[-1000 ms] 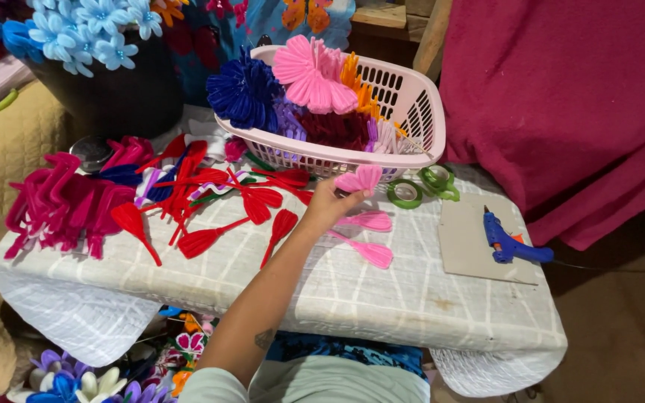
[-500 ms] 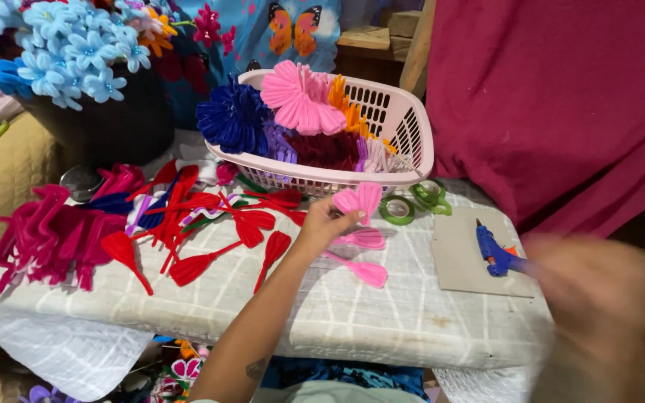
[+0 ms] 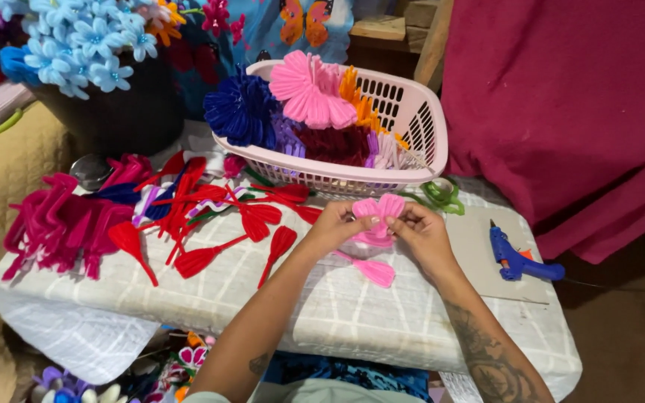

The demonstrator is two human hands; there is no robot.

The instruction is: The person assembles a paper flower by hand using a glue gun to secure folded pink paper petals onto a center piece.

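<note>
My left hand (image 3: 334, 225) and my right hand (image 3: 423, 233) meet over the middle of the table, both pinching a cluster of pink fuzzy petals (image 3: 379, 211) held upright between the fingertips. Just below the hands a single loose pink petal (image 3: 373, 270) lies on the white checked tablecloth (image 3: 322, 313). Several red petals (image 3: 210, 224) on stems are spread to the left of my left hand.
A pink plastic basket (image 3: 412, 127) full of blue, pink, purple and orange petals stands behind the hands. A magenta petal pile (image 3: 61, 224) lies far left, a blue glue gun (image 3: 513, 257) on a board at right, green tape rolls (image 3: 442, 195) by the basket.
My right hand has come in from the right and joined the left hand on the pink petals, which are now lifted off the table. The view has shifted closer.
</note>
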